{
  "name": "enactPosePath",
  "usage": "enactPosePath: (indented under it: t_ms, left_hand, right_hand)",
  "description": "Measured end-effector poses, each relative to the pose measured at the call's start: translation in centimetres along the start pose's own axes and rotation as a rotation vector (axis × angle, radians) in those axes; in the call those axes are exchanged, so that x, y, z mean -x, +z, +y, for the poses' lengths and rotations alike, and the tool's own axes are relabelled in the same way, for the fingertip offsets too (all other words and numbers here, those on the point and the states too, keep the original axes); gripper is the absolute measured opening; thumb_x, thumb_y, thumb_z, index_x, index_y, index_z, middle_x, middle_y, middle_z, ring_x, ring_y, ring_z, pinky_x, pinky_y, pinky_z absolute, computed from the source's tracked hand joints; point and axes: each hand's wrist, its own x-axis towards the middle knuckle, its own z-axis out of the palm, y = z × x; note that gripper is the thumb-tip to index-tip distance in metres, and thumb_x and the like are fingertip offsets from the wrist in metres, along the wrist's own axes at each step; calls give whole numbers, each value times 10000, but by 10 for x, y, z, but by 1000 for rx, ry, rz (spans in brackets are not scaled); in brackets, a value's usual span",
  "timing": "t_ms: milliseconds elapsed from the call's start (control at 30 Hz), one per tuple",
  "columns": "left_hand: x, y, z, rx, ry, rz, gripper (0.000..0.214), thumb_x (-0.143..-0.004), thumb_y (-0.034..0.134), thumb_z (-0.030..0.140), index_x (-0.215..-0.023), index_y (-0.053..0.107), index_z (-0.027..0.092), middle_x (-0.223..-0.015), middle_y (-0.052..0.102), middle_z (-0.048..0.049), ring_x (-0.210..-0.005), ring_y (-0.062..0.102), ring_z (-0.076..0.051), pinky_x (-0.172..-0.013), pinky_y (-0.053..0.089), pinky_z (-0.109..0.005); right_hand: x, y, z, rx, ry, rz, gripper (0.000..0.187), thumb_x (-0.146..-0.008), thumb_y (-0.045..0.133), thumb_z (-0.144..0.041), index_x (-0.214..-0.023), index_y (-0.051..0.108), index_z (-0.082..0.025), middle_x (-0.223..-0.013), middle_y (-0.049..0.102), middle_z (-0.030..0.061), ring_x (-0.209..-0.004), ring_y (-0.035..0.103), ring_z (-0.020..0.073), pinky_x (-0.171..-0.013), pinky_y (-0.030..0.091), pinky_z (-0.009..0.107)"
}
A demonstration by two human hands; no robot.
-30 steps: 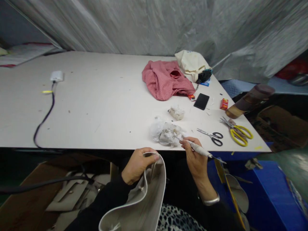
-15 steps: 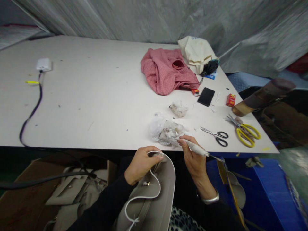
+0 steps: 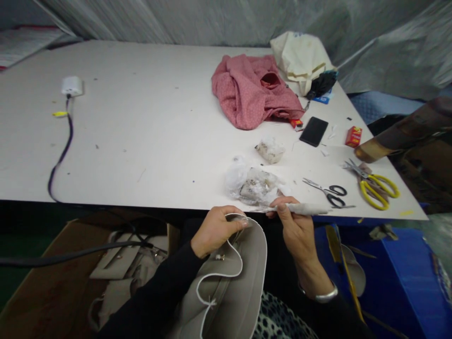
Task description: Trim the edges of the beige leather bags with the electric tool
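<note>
My left hand (image 3: pixel 219 230) pinches the white-edged rim of a grey-beige handbag (image 3: pixel 249 278) on my lap. The bag's mouth faces up, with a small metal fitting and a knotted white thread along its wavy edge. In my right hand (image 3: pixel 297 235) is a slim tool with a white-wrapped handle (image 3: pixel 307 208) and a thin metal end on the right. Its left end points towards the bag rim, apart from it. Just beyond, at the table's near edge, lies a crumpled clear plastic wrap with a dirty whitish lump (image 3: pixel 259 184).
On the white table (image 3: pixel 148 127) lie black-handled scissors (image 3: pixel 326 190), yellow-handled scissors (image 3: pixel 374 186), a second wrapped lump (image 3: pixel 270 150), a phone (image 3: pixel 313 131), red boxes, a pink cloth (image 3: pixel 252 92) and a cream bag (image 3: pixel 300 59). A brown tube-shaped object (image 3: pixel 406 129) juts in from the right. Bag pieces fill a carton (image 3: pixel 45 282) below left.
My right hand has turned the tool from a slant to nearly level, its left end now nearer the bag rim. My left hand keeps its hold; the view has shifted slightly.
</note>
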Motion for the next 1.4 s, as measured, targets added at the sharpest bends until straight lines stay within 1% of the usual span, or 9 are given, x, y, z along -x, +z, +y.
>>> enactPosePath:
  t_ms: [67,400,800,1000,1133,1200,1300,1333,1400]
  left_hand:
    - [1,2,2,-21,2,-18,173,-734,779,308,-810,780,153,-789,748,-46,-740,641,-194,-701,462,-274]
    - [4,9,10,-82,1,-69,151,-728,775,276,-803,779,145,-725,728,-27,-681,609,-168,-682,440,-261]
    - [2,16,8,106,-95,-189,126,-628,786,256,-680,755,145,-638,683,-18,-614,557,-150,-652,419,-276]
    - [4,29,-1,276,-208,-307,139,-555,810,226,-637,743,136,-588,643,-4,-572,519,-126,-617,399,-268]
    - [3,28,-6,406,-283,-322,147,-524,819,205,-623,735,136,-566,630,-7,-533,494,-115,-555,363,-256]
    - [2,23,-6,431,-288,-278,158,-520,828,204,-623,731,134,-567,631,-14,-527,495,-116,-546,359,-256]
    - [2,13,-7,435,-264,-171,187,-546,846,239,-637,720,135,-576,641,-24,-537,521,-132,-566,383,-267]
    - [2,11,-7,427,-236,-125,193,-567,846,258,-647,717,139,-591,649,-26,-551,534,-138,-580,396,-271]
    - [3,6,-8,383,-155,-24,196,-616,836,293,-673,721,146,-628,663,-23,-590,554,-146,-614,414,-273]
  right_hand:
    - [2,1,-1,-48,35,-76,260,-1030,583,-427,-909,673,-215,-713,671,-4,-692,655,166,-704,528,297]
    - [3,-6,5,-118,111,-211,306,-1018,582,-465,-881,666,-205,-722,643,-1,-693,627,160,-676,508,276]
    - [-25,-18,-3,-15,51,-573,460,-1026,477,-578,-788,608,-207,-700,550,-3,-672,529,165,-641,448,292]
    - [-20,-14,5,-172,86,-667,490,-1007,509,-573,-695,559,-199,-658,497,-4,-638,470,159,-607,410,294]
    - [-10,-2,17,-319,89,-503,522,-983,490,-607,-645,538,-212,-607,442,0,-567,430,165,-543,360,314]
    - [-7,5,18,-320,95,-294,507,-977,496,-604,-651,537,-217,-606,444,-1,-552,435,164,-530,367,314]
    - [-9,9,12,-230,61,129,421,-1005,514,-537,-741,575,-215,-683,508,0,-588,498,152,-574,435,296]
    - [-11,9,10,-168,41,227,381,-1017,519,-512,-791,597,-214,-725,543,3,-619,537,151,-608,468,294]
    - [-14,9,5,-26,-7,296,314,-1026,539,-483,-887,632,-217,-810,608,13,-695,615,161,-687,523,306]
